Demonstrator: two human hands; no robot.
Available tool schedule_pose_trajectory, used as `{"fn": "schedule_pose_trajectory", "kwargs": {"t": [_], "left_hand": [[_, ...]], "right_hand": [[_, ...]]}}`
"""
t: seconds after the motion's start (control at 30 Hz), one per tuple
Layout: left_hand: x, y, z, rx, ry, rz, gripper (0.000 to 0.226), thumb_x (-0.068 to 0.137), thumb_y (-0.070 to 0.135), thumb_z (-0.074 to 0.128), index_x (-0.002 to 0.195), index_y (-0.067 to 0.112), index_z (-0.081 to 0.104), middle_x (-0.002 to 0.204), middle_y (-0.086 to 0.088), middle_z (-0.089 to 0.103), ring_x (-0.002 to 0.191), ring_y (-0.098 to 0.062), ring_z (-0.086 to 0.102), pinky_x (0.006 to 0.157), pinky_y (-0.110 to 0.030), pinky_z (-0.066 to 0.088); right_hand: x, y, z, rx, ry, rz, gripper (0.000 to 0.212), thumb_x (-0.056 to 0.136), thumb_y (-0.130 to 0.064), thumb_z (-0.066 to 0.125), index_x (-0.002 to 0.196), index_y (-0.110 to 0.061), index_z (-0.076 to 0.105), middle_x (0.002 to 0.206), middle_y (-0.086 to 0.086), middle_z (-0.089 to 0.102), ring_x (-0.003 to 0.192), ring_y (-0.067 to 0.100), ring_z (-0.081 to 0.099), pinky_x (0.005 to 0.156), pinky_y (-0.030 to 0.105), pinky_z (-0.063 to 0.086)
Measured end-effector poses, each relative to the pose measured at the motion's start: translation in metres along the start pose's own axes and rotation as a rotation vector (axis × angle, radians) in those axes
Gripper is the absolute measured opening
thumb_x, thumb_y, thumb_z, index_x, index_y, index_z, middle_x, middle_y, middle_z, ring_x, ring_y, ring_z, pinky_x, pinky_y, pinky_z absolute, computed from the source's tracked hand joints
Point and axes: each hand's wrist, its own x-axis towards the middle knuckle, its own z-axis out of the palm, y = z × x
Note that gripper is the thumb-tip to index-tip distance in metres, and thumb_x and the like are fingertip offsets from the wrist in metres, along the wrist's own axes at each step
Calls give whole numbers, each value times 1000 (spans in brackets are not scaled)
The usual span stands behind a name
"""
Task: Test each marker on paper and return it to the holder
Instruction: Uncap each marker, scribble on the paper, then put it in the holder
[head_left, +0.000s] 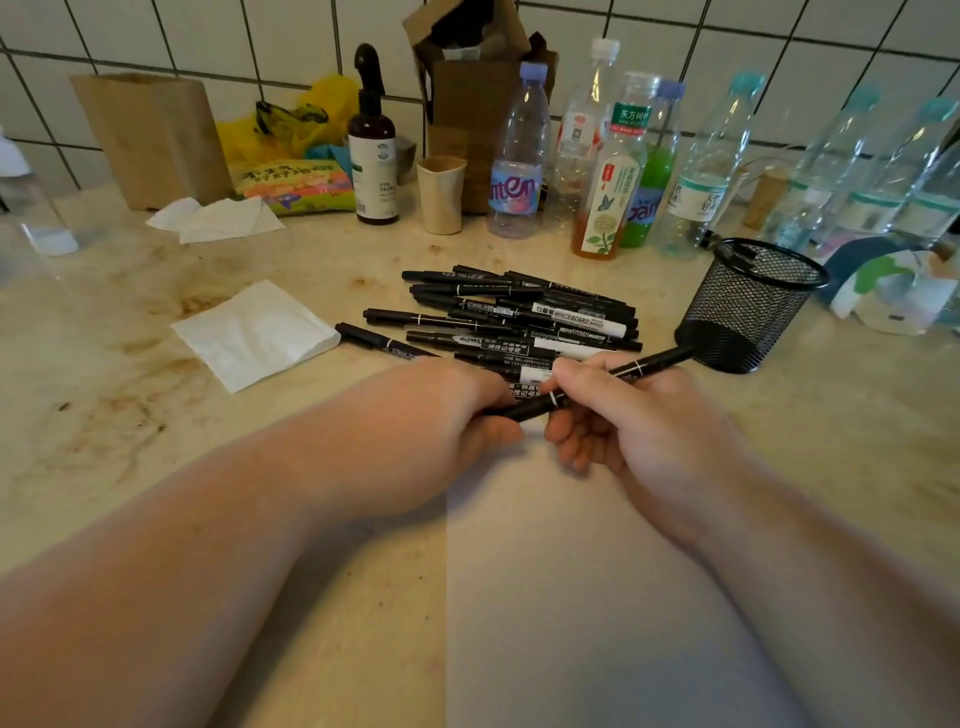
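Both hands hold one thin black marker (631, 369) just above a sheet of white paper (571, 597) that lies at the table's near edge. My left hand (441, 415) grips the marker's left end. My right hand (639, 415) wraps its middle, and the right end points toward the holder. A pile of several black markers (519, 317) lies on the table right behind my hands. The holder, a black mesh cup (748, 306), stands upright to the right of the pile, and nothing shows inside it.
A folded white tissue (254, 332) lies left of the pile. Along the tiled wall stand several plastic bottles (519, 156), a brown spray bottle (372, 150), a paper cup (440, 195), a cardboard box (467, 104), a paper bag (150, 140) and snack packets (296, 182).
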Motion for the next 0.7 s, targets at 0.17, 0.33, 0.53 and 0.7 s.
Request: {"fn": "schedule_pose_trajectory", "kwargs": {"t": [0.17, 0.33, 0.53, 0.7], "left_hand": [[-2, 1, 0, 8, -53, -13, 30, 100, 40, 44, 71, 34, 46, 66, 10, 56, 63, -5, 52, 55, -22, 38], [0, 0, -4, -78, -155, -23, 27, 101, 35, 43, 77, 34, 55, 80, 16, 66, 70, -3, 59, 64, -22, 47], [-7, -12, -20, -193, -217, -115, 28, 102, 32, 43, 87, 31, 67, 83, 32, 66, 79, 7, 61, 67, -4, 40], [-10, -22, -25, -201, -83, -201, 25, 98, 41, 49, 83, 35, 69, 82, 24, 69, 77, 5, 61, 63, -14, 42]], "right_hand": [[1, -1, 2, 26, -19, 22, 18, 87, -29, 69, 75, -20, 79, 66, 16, 72, 52, 21, 65, 47, 26, 51], [-1, 0, 2, 37, -39, 24, 17, 85, -28, 70, 75, -18, 79, 66, 16, 72, 53, 22, 66, 47, 26, 51], [1, -2, -8, 174, 133, 94, 24, 81, -24, 64, 64, -14, 78, 52, 11, 60, 45, 20, 57, 41, 28, 45], [0, 1, -7, 48, 52, 9, 21, 86, -28, 64, 76, -16, 78, 62, 10, 66, 52, 18, 59, 46, 27, 46]]}}
